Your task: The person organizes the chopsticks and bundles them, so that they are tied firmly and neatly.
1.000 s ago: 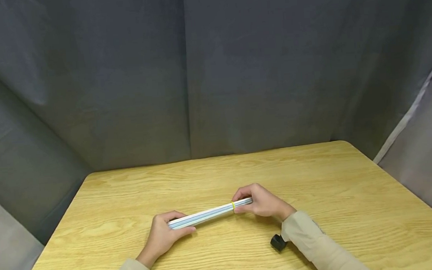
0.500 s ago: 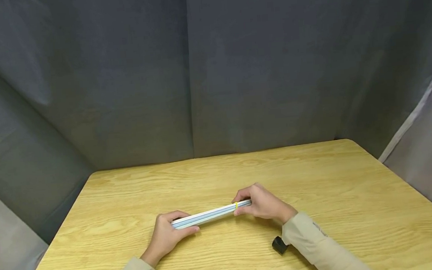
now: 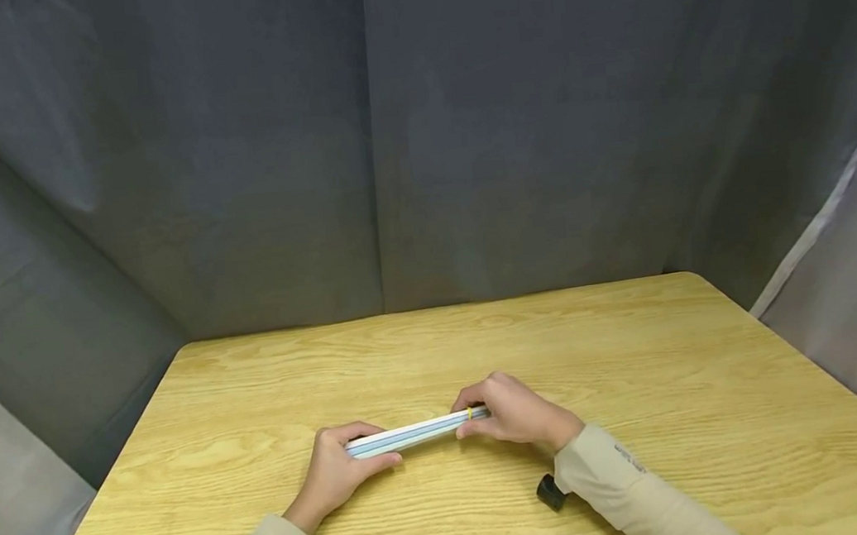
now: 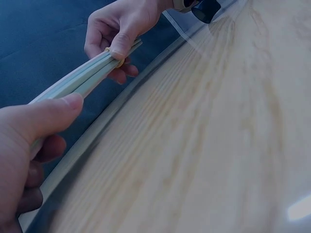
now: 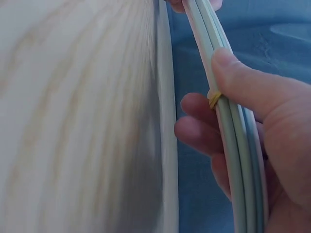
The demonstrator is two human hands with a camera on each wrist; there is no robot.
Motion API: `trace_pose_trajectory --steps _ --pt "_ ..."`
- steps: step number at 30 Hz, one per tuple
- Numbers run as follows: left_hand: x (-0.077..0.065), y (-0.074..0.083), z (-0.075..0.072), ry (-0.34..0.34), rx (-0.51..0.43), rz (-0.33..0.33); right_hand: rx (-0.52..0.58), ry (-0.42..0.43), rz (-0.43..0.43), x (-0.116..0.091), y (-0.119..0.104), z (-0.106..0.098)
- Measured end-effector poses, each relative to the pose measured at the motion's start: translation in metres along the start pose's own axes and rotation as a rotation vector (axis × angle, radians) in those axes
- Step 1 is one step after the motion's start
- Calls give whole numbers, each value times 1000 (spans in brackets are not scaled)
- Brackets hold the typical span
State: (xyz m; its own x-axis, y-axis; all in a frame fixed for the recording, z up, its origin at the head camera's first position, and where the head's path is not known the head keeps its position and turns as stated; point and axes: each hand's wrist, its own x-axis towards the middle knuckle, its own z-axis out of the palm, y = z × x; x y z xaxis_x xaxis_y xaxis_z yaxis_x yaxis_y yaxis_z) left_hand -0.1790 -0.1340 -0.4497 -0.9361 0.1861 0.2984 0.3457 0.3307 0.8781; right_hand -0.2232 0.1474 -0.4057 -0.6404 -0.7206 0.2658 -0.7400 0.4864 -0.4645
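Note:
A bundle of long, slim pale chopsticks (image 3: 418,434) in white, light blue and light green is held slantwise above the table, its right end slightly higher. Around its right part runs a yellow rubber band (image 3: 470,413). My left hand (image 3: 333,473) grips the left end, thumb along the near side. At the other end, my right hand (image 3: 517,415) pinches the bundle between thumb and fingers, close about the rubber band. In the right wrist view, the thumb (image 5: 257,85) presses on the chopsticks just beside the band, and the fingers curl behind. The left end is hidden in my left palm.
Beneath both hands lies a wood-grain table (image 3: 258,395) with rounded far corners. Dark grey curtains (image 3: 508,129) hang behind it and along the sides. Each wrist wears a small black device, one near the right sleeve (image 3: 551,492).
My right hand has shifted a little left and lower along the bundle, so its fingertips now reach past the rubber band. The left hand keeps its grip, and the bundle lies slightly lower.

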Motion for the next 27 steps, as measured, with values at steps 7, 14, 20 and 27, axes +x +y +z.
trace_pose_trajectory --steps 7,14,20,27 --pt "1 3 0 27 -4 -1 -31 -51 55 -1 1 -8" --pt "1 1 0 41 -20 -7 40 -77 74 -4 6 -17" --pt "2 -2 0 43 -19 -27 61 -60 54 -3 7 -18" --pt "3 -1 1 41 -13 -52 -15 -15 4 -4 9 -13"
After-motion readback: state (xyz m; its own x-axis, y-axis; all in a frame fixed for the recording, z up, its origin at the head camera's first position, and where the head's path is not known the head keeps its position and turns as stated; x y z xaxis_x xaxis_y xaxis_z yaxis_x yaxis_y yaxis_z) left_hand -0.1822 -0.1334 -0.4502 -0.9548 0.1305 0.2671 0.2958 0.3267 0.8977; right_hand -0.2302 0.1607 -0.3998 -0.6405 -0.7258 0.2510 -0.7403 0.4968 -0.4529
